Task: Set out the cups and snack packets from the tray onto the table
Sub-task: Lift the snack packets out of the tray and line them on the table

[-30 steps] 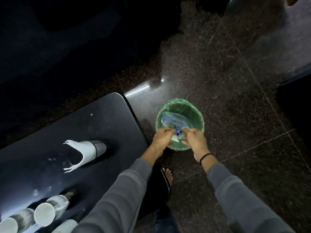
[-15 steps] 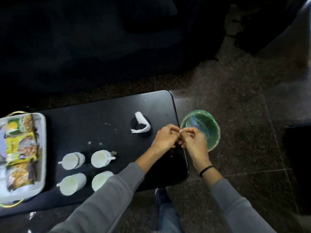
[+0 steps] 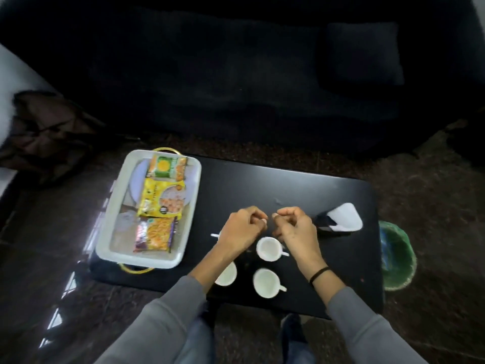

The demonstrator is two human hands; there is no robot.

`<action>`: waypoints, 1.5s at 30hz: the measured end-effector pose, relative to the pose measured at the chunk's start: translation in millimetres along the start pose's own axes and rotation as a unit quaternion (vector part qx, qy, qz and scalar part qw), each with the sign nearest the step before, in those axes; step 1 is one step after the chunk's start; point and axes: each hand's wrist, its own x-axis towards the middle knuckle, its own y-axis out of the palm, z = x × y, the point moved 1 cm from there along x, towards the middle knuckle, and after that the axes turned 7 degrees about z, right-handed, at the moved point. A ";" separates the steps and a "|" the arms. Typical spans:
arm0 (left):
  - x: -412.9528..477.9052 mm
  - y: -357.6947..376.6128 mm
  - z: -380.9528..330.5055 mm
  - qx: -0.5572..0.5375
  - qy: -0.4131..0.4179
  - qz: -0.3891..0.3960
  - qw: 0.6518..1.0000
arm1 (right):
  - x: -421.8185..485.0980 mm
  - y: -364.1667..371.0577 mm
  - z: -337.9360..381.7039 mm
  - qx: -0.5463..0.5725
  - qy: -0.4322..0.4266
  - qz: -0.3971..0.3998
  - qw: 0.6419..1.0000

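Note:
A white tray [image 3: 110, 232] sits on the left end of the black table [image 3: 301, 185]. It holds three snack packets: a green and orange one [image 3: 166, 166], a yellow one [image 3: 162, 198] and an orange one [image 3: 154, 235]. White cups stand on the table: one [image 3: 267, 249] below my right hand, one [image 3: 265, 282] near the front edge, one [image 3: 227, 274] partly under my left forearm, and a handle [image 3: 214, 235] shows beside my left hand. My left hand [image 3: 242, 229] and my right hand [image 3: 294, 229] hover side by side above the cups, fingers curled, nothing visibly held.
A napkin holder with white paper [image 3: 338, 219] stands on the table's right end. A green bin [image 3: 397, 256] is on the floor just past that end. A dark sofa [image 3: 236, 74] runs behind the table. A brown bag [image 3: 44, 130] lies at the left.
My view swung left from the green bin to the table. Both hands came away from the bin and moved left over the cups, still close together.

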 end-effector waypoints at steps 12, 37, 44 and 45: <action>-16.3 -163.4 117.4 -0.022 -0.070 -0.070 0.995 | 25.9 208.7 66.3 -0.115 -0.003 0.111 0.987; -21.2 -188.8 278.6 -0.417 -0.246 -0.085 0.871 | 39.3 301.3 -4.8 -0.160 0.163 0.181 0.957; -26.9 -202.2 241.2 -0.422 -0.077 -0.143 0.892 | 34.5 274.3 12.0 -0.094 0.131 0.216 0.963; -25.1 -205.3 235.5 -0.409 -0.051 -0.143 0.900 | 35.5 267.2 15.8 -0.115 0.116 0.223 0.961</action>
